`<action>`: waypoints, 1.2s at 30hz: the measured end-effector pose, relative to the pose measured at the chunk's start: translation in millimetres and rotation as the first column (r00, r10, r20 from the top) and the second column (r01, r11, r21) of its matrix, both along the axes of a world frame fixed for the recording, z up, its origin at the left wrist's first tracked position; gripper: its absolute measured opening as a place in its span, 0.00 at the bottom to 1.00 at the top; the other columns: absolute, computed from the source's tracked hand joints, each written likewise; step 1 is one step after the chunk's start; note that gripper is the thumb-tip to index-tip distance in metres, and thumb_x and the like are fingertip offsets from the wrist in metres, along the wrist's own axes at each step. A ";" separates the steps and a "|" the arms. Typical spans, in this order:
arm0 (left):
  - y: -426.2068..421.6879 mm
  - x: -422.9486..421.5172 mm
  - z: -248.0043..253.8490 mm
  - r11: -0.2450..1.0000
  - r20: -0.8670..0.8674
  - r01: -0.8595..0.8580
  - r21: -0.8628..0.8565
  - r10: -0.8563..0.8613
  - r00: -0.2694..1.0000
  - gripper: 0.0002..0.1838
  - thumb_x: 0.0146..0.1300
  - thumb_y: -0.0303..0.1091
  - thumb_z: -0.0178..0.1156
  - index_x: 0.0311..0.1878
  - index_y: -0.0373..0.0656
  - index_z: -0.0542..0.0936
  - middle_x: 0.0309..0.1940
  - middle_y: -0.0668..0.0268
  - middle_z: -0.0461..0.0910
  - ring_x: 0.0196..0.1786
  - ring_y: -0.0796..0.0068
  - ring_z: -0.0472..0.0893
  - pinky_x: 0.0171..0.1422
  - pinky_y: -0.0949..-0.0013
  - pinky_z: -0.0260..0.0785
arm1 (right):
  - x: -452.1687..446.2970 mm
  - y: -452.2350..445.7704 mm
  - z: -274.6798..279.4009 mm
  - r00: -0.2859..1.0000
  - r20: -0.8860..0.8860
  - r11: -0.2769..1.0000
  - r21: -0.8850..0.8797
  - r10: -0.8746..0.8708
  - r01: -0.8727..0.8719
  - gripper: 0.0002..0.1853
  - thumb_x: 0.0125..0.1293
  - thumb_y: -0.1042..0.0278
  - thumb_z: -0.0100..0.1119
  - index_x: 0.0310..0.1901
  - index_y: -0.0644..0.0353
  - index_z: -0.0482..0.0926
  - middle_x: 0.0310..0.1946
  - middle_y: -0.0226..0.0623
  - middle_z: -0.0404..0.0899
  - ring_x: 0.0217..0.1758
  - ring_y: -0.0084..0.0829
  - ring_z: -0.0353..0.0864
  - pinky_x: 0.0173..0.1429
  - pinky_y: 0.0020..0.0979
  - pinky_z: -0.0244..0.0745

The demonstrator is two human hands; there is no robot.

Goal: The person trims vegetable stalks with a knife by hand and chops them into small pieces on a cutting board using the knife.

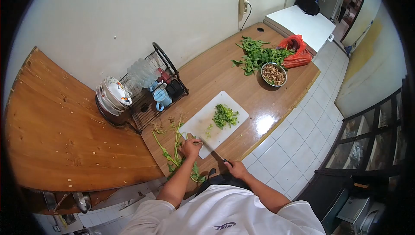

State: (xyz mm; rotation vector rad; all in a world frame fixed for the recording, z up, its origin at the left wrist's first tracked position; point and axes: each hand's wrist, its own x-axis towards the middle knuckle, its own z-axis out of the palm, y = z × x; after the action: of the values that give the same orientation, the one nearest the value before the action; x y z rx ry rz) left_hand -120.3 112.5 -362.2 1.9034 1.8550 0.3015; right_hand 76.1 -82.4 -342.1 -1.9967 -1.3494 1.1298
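Observation:
A white cutting board lies on the wooden table with a pile of chopped greens on it. At the board's near left edge, my left hand is closed round green stems. My right hand grips the dark handle of a knife, whose blade lies over the board's near edge and points at my left hand. Long stems with roots and leaves lie on the table left of the board.
A dish rack with plates, glasses and cups stands by the wall. Farther right on the table are leafy greens, a metal bowl of chopped brown pieces and a red plastic bag. A wooden board surface is at left.

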 end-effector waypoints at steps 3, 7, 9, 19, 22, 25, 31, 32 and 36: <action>2.2 -1.6 -3.6 0.999 -0.016 -0.048 -0.013 0.048 0.999 0.11 0.42 0.48 0.78 0.32 0.66 0.89 0.44 0.74 0.85 0.56 0.64 0.76 0.64 0.50 0.55 | -1.2 0.2 -1.2 1.000 -0.014 0.999 -0.034 0.016 -0.016 0.26 0.74 0.44 0.51 0.46 0.63 0.83 0.39 0.59 0.84 0.46 0.60 0.83 0.52 0.49 0.78; 1.6 -1.0 3.5 0.996 -0.017 -0.072 -0.050 0.071 0.997 0.12 0.39 0.47 0.78 0.31 0.66 0.89 0.43 0.73 0.85 0.57 0.64 0.76 0.63 0.51 0.55 | -6.1 2.4 -19.0 1.000 0.010 1.000 -0.012 0.022 -0.022 0.26 0.74 0.43 0.51 0.47 0.62 0.83 0.40 0.59 0.84 0.47 0.60 0.83 0.53 0.49 0.78; -0.7 -1.0 3.9 0.997 -0.017 -0.069 -0.021 0.068 0.998 0.11 0.40 0.47 0.78 0.30 0.66 0.89 0.43 0.74 0.85 0.57 0.64 0.75 0.63 0.51 0.54 | -6.3 4.7 -16.6 0.999 0.014 0.997 -0.061 0.042 -0.041 0.26 0.74 0.43 0.51 0.47 0.63 0.83 0.40 0.59 0.84 0.47 0.60 0.83 0.53 0.49 0.78; -8.6 -0.1 3.3 0.990 -0.022 0.039 0.136 -0.036 0.999 0.07 0.47 0.48 0.76 0.30 0.64 0.91 0.41 0.77 0.86 0.55 0.65 0.75 0.63 0.53 0.53 | -10.4 21.2 -13.5 0.998 0.053 0.998 -0.059 -0.016 0.019 0.26 0.74 0.44 0.51 0.46 0.63 0.84 0.38 0.60 0.84 0.47 0.61 0.83 0.54 0.51 0.77; -15.5 -4.5 3.2 0.930 -0.036 0.224 0.292 -0.224 0.974 0.06 0.51 0.45 0.74 0.31 0.59 0.91 0.38 0.78 0.86 0.53 0.67 0.75 0.63 0.54 0.53 | -5.9 14.1 -13.5 1.000 0.013 0.998 -0.067 -0.020 0.021 0.27 0.74 0.44 0.51 0.45 0.64 0.84 0.38 0.60 0.84 0.46 0.60 0.83 0.54 0.50 0.77; -21.8 -7.2 4.8 0.888 -0.072 0.271 0.372 -0.264 0.962 0.05 0.53 0.43 0.72 0.32 0.57 0.91 0.37 0.80 0.86 0.52 0.67 0.75 0.63 0.54 0.53 | -3.7 6.3 -12.7 0.999 0.008 0.999 -0.033 -0.035 0.035 0.27 0.74 0.43 0.51 0.45 0.65 0.84 0.38 0.60 0.84 0.45 0.60 0.83 0.52 0.49 0.78; -18.9 -8.3 8.6 0.852 -0.078 0.326 0.409 -0.323 0.943 0.05 0.53 0.42 0.71 0.31 0.57 0.91 0.35 0.79 0.85 0.53 0.67 0.74 0.63 0.53 0.53 | -0.1 3.6 5.5 0.998 -0.048 0.998 -0.048 -0.045 0.043 0.28 0.74 0.42 0.51 0.45 0.64 0.84 0.38 0.59 0.84 0.45 0.59 0.84 0.51 0.48 0.78; -19.8 -8.7 9.8 0.851 -0.078 0.326 0.411 -0.324 0.943 0.05 0.53 0.42 0.71 0.31 0.57 0.91 0.35 0.79 0.85 0.53 0.67 0.74 0.63 0.53 0.53 | -0.4 4.0 6.5 0.998 -0.048 0.998 -0.046 -0.045 0.043 0.28 0.74 0.42 0.51 0.45 0.64 0.84 0.38 0.59 0.84 0.45 0.59 0.84 0.51 0.48 0.78; -30.4 -9.7 16.1 0.835 -0.078 0.334 0.437 -0.335 0.939 0.06 0.52 0.43 0.71 0.32 0.56 0.91 0.33 0.78 0.84 0.52 0.67 0.75 0.63 0.54 0.54 | -3.2 1.8 2.7 0.998 -0.058 1.000 -0.023 -0.012 0.010 0.27 0.74 0.41 0.51 0.46 0.62 0.84 0.39 0.58 0.84 0.46 0.58 0.84 0.51 0.47 0.78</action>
State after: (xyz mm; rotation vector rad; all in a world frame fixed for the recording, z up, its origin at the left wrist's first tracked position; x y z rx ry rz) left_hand -130.0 82.1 -346.1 2.4878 1.4935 0.6537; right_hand 72.9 -80.6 -339.3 -1.9687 -1.3005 1.1938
